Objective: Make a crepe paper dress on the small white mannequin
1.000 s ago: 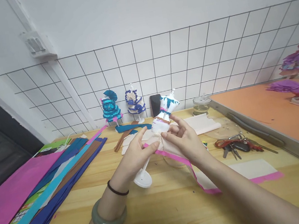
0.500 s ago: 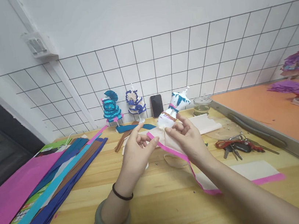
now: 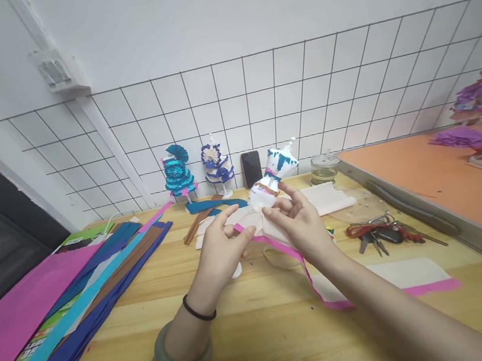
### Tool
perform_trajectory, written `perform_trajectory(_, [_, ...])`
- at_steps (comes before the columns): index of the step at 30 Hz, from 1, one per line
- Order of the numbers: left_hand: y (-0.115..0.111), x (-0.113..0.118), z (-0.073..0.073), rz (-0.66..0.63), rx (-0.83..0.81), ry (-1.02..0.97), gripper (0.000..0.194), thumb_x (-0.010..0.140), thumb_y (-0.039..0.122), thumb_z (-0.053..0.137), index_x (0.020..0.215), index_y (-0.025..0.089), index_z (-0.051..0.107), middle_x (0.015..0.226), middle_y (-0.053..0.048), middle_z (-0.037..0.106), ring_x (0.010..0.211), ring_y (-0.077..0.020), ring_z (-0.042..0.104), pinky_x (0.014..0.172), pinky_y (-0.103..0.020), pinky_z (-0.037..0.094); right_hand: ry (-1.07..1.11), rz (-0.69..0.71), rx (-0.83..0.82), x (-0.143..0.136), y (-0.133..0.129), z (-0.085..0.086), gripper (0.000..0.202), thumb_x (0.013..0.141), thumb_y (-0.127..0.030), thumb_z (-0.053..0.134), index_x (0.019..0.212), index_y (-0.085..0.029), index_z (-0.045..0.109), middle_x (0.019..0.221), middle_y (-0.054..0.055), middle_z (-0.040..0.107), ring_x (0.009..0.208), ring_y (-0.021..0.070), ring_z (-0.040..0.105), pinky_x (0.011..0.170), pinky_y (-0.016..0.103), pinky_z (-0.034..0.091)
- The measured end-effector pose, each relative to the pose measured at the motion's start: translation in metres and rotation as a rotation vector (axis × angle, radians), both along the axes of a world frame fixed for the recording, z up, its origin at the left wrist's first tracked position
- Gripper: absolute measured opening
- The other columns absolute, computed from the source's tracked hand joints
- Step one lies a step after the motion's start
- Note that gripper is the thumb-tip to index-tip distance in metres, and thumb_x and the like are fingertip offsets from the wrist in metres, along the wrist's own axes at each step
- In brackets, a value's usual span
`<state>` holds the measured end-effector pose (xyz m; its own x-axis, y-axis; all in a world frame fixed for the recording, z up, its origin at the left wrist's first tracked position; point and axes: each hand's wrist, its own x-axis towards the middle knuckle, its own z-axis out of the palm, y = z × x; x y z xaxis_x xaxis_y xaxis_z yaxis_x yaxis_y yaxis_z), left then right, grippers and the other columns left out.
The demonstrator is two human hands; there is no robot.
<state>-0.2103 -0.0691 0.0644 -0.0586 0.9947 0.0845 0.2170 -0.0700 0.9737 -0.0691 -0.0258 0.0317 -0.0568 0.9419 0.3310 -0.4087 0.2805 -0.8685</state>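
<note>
My left hand (image 3: 223, 245) pinches the near end of a white crepe paper strip with a pink edge (image 3: 418, 275). The strip trails from between my hands, under my right forearm and across the table to the right. With thumb and fingers closed, my right hand (image 3: 300, 220) presses the gathered paper against the lower end of a small white dress form (image 3: 281, 166). This form leans to the right and wears teal, pink and brown paper trim. The fingers of my right hand partly hide where paper and form meet.
Two dressed dress forms, one turquoise (image 3: 178, 174) and one blue-and-white (image 3: 217, 166), stand behind, beside a phone (image 3: 252, 169). A glass jar (image 3: 325, 168) and keys (image 3: 379, 237) lie to the right. Coloured paper sheets (image 3: 37, 293) cover the left side. An orange board (image 3: 429, 178) borders the right.
The dress form has shifted slightly left and turned more upright. My left fingers and the pink-edged paper end have dropped a little; both hands keep their grip.
</note>
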Motion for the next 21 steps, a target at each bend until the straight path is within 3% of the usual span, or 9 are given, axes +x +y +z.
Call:
perform_trajectory(6, [-0.001,-0.002,-0.001,-0.022,-0.018,0.003,0.063,0.073,0.031,0.063,0.129,0.018,0.038,0.048,0.006,0.054,0.039,-0.0072,0.044,0.038,-0.017,0.033,0.003,0.006,-0.023,0.001,-0.002,0.001,0.066,0.068,-0.024,0.071,0.125,-0.021,0.037,0.070,-0.005,0.057,0.064,0.0115,0.056,0.060,0.024,0.044])
perform_trajectory(13, [0.001,-0.006,-0.005,-0.080,-0.048,0.012,0.061,0.074,0.031,0.062,0.129,0.019,0.039,0.045,0.006,0.052,0.037,-0.0074,0.043,0.037,-0.016,0.032,0.005,0.034,-0.034,0.001,-0.002,0.001,0.069,0.068,-0.027,0.072,0.126,-0.022,0.035,0.079,-0.002,0.062,0.069,0.0140,0.059,0.064,0.027,0.047])
perform_trajectory(21, [-0.002,-0.019,0.004,-0.283,-0.172,0.073,0.069,0.069,0.031,0.067,0.130,0.019,0.037,0.066,-0.001,0.062,0.042,-0.0085,0.050,0.038,-0.018,0.035,-0.028,0.014,-0.036,0.002,0.001,0.000,0.069,0.068,-0.029,0.071,0.127,-0.021,0.036,0.075,-0.003,0.061,0.067,0.0137,0.059,0.062,0.027,0.046])
